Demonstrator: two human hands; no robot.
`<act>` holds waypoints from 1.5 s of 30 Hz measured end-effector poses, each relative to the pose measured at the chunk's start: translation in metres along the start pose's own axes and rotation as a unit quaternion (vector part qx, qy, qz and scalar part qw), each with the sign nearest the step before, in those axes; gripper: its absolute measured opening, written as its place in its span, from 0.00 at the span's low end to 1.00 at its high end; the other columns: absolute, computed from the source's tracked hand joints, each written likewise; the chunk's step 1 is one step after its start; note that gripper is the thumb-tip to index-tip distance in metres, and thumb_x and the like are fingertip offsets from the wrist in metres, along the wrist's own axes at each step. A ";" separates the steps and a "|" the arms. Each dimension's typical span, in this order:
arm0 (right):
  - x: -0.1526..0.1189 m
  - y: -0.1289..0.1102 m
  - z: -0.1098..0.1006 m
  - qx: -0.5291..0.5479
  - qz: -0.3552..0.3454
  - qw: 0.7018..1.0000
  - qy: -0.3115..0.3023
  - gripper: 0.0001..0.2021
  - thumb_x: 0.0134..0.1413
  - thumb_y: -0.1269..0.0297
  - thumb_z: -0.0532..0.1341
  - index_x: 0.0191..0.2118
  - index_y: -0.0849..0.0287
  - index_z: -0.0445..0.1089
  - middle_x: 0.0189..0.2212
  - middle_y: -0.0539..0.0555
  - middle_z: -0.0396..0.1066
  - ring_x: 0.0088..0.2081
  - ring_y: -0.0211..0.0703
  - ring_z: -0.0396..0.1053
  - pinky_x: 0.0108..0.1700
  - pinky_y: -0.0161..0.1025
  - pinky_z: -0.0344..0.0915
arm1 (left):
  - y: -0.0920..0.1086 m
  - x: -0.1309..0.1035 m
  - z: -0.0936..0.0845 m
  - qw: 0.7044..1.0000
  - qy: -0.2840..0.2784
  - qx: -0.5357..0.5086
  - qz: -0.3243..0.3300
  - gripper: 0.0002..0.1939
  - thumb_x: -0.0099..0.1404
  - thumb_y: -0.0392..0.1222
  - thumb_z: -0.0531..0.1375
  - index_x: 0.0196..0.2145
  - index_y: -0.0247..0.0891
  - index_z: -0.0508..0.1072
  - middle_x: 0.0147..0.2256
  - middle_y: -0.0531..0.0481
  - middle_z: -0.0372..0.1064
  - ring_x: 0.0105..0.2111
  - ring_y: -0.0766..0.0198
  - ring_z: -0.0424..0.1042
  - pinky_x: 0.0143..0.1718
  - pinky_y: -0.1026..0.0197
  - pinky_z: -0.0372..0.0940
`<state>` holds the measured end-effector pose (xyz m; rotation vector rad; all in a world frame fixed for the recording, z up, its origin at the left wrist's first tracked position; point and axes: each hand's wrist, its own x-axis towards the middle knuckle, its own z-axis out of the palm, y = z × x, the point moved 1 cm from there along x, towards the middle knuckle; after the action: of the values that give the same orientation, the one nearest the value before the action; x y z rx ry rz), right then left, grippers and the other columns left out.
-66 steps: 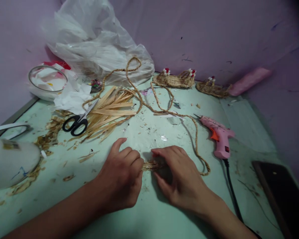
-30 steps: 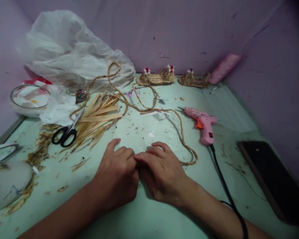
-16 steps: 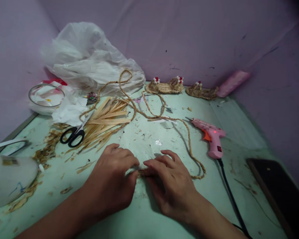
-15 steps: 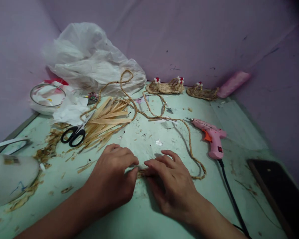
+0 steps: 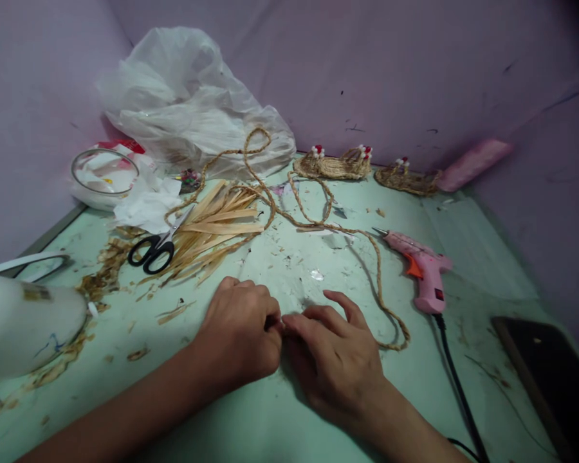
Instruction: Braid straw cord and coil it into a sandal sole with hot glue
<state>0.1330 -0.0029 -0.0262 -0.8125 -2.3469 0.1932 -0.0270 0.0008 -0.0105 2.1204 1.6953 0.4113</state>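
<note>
My left hand [image 5: 244, 328] is curled closed near the table's front middle, its fingertips meeting those of my right hand [image 5: 335, 347]. Thumb and forefinger of the right hand are pinched together, its other fingers raised. What lies between the hands is mostly hidden. A braided straw cord [image 5: 379, 283] runs from beside my right hand up across the table in loops. Flat straw strips [image 5: 217, 225] lie beyond my left hand, with black-handled scissors [image 5: 157, 251] at their left edge.
A pink glue gun [image 5: 427, 270] and a dark phone [image 5: 550, 373] lie at right. Small beaded woven pieces [image 5: 335, 167] stand by the wall. At left are a white container [image 5: 29, 328], a round bowl [image 5: 103, 199] and a plastic bag [image 5: 188, 116].
My left hand has closed up and moved right against my right hand's fingertips, covering the short braided piece seen between them. The view has shifted slightly.
</note>
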 end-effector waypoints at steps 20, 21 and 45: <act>0.001 0.003 -0.007 0.057 0.061 0.996 0.002 0.18 0.51 0.75 0.57 0.49 0.59 0.60 0.29 0.50 0.75 0.32 0.43 0.71 0.55 0.54 0.57 | 0.014 -0.015 0.009 0.989 0.069 0.076 0.103 0.05 0.50 0.33 0.55 0.25 0.35 0.72 0.24 0.48 0.67 0.29 0.59 0.67 0.51 0.42 0.55; 0.001 0.005 -0.012 0.064 0.076 0.995 0.013 0.18 0.50 0.75 0.58 0.49 0.59 0.59 0.29 0.50 0.75 0.32 0.43 0.71 0.54 0.54 0.58 | 0.013 -0.014 0.009 0.990 0.070 0.071 0.102 0.05 0.50 0.33 0.55 0.24 0.36 0.72 0.24 0.48 0.68 0.29 0.59 0.67 0.50 0.42 0.56; -0.015 0.026 -0.018 -0.010 0.096 0.991 -0.094 0.07 0.53 0.74 0.57 0.32 0.61 0.72 0.30 0.54 0.72 0.34 0.45 0.63 0.37 0.42 0.58 | 0.015 -0.010 0.009 0.984 0.061 0.100 0.132 0.07 0.52 0.31 0.53 0.22 0.36 0.70 0.23 0.50 0.66 0.27 0.60 0.66 0.50 0.42 0.55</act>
<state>0.1663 0.0080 -0.0285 -1.0722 -2.4459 0.3414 -0.0123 -0.0125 -0.0109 2.5281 1.5799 0.4738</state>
